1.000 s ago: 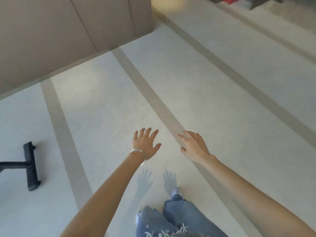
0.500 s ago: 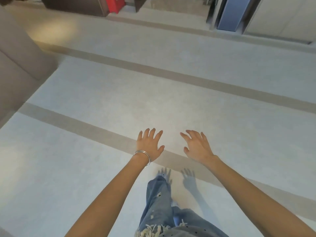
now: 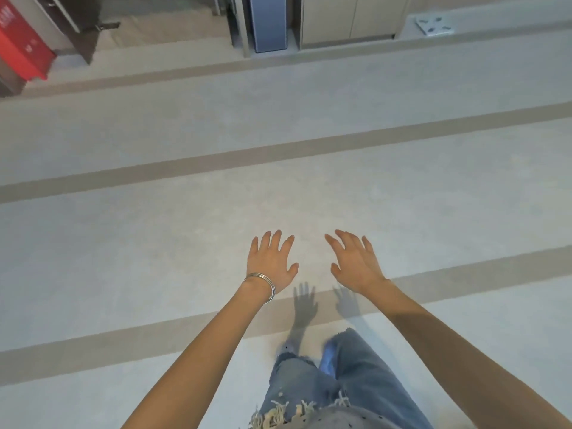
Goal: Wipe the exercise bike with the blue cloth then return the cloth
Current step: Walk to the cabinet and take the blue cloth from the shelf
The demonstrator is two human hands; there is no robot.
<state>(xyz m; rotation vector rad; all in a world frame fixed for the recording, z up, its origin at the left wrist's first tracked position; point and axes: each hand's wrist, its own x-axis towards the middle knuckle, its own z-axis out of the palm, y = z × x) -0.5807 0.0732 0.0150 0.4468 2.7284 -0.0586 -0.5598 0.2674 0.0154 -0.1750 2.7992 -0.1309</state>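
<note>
Blue cloth and exercise bike out of view, left hand (image 3: 271,264) and right hand (image 3: 356,265) held out empty over striped floor (image 3: 154,243), fingers spread, palms down, bangles (image 3: 262,283) on left wrist, red box (image 3: 21,48) far left

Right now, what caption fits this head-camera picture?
Left hand and right hand, open and empty, held out above a pale floor with darker stripes.

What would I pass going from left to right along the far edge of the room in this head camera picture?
Red box → dark brown furniture → blue panel → beige cabinet doors → pale patterned square lying on the raised ledge.
</note>
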